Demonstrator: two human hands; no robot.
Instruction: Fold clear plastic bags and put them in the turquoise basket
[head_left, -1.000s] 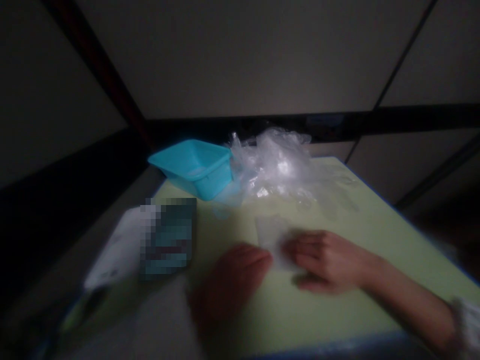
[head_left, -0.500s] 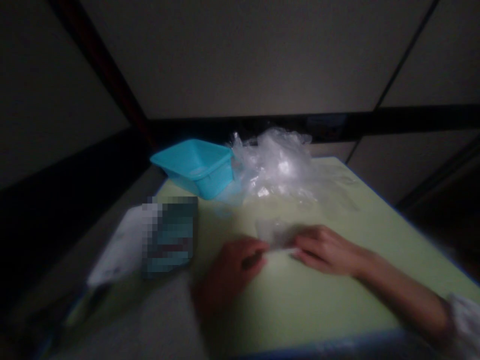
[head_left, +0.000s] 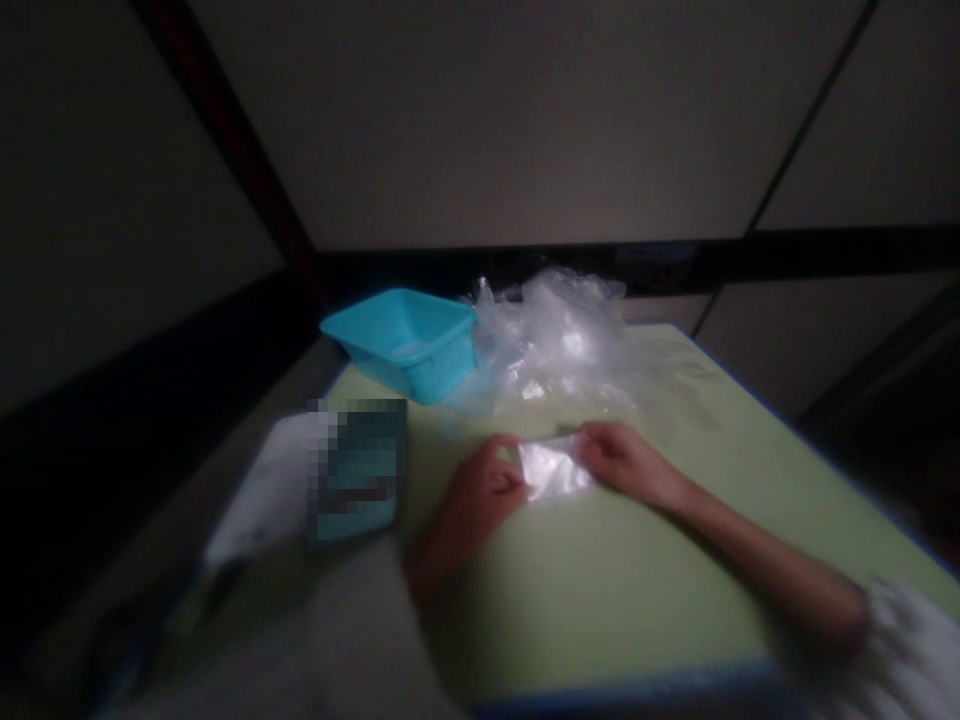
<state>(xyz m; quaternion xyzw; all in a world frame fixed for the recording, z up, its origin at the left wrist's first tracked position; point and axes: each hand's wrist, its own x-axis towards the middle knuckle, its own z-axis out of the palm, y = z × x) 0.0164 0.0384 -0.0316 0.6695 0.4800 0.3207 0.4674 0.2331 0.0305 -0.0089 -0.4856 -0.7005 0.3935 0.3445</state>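
Note:
A small clear plastic bag [head_left: 553, 470] is stretched between my two hands over the yellow-green tabletop, shining with reflected light. My left hand [head_left: 484, 490] pinches its left side, with thumb and fingers closed on the edge. On the opposite side my right hand [head_left: 619, 458] grips the bag's right edge, its fingers closed. Blur hides whether anything lies inside the bag. Beyond the hands lies a heap of crumpled clear plastic [head_left: 562, 335], spread loosely across the back of the table.
A turquoise plastic basin [head_left: 442, 365] stands at the back left of the table [head_left: 637, 600]. Nearer on the left lie a dark, partly pixelated flat object [head_left: 367, 470] and a white sheet-like item [head_left: 262, 490]. A panelled wall [head_left: 525, 130] rises behind the table.
The bag has tilted up and now catches bright light. Both hands have risen slightly and grip its edges. The whole view has shifted a little.

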